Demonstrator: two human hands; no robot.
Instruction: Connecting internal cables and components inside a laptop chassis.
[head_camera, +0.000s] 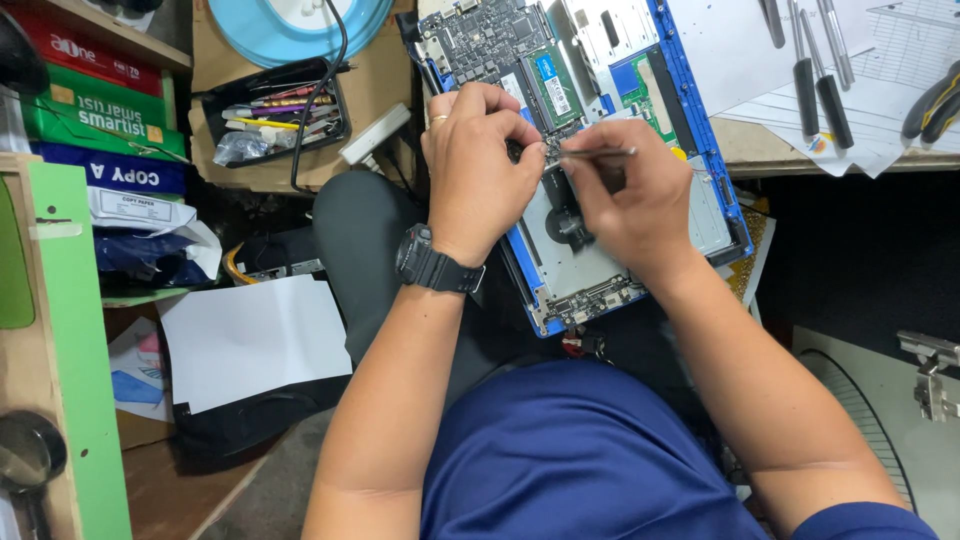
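An opened blue laptop (722, 190) lies tilted between the bench edge and my lap, its circuit board (490, 40) and green memory sticks (552, 85) bared. My left hand (482, 165), with a ring and a black wristwatch, rests on the middle of the laptop with fingers curled, pinching something small that I cannot make out. My right hand (632, 200) grips a thin metal tool (600, 153) whose tip points left toward my left fingertips. The spot worked on is hidden by both hands.
Screwdrivers (820, 70) and pliers (935, 105) lie on white paper on the bench at upper right. A black tray of pens (275, 115) and a white power strip (375, 135) sit on cardboard at upper left. Paper reams fill the left shelf (100, 110). A white sheet (250, 340) lies below.
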